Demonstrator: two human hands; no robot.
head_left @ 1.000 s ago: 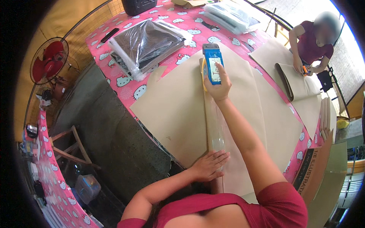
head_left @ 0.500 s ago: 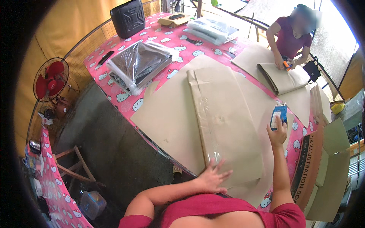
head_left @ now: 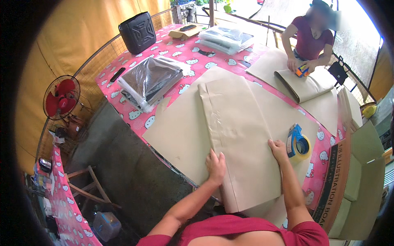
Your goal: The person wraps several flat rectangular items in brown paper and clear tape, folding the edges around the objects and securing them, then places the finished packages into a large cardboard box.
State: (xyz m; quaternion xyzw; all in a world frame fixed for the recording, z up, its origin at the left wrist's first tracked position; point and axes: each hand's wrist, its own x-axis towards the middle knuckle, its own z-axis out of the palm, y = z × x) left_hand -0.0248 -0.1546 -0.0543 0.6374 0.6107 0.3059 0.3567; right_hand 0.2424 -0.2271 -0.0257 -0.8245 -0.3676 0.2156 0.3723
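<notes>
A long folded brown paper packet [head_left: 246, 143] lies on a larger flat sheet of brown paper [head_left: 172, 119]. My left hand [head_left: 216, 167] grips the packet's left folded edge, thumb on top. At its right edge my right hand [head_left: 279, 150] holds on, with the fingers partly hidden. Just right of that hand a blue tape dispenser [head_left: 292, 141] with a roll of clear tape rests on its side on the paper. Small creases mark the packet's upper left part.
Across the pink patterned table [head_left: 172, 51], a co-worker holds an orange and blue tape dispenser [head_left: 302, 71] over another folded paper [head_left: 305, 84]. Plastic-wrapped dark boards [head_left: 152, 80] lie at left, a black case [head_left: 137, 33] behind them. An open carton [head_left: 357, 184] stands at right.
My right hand has let go of the tape dispenser and taken the packet's right edge. My left hand has moved up to its left edge. The long shiny tape strip no longer shows on top.
</notes>
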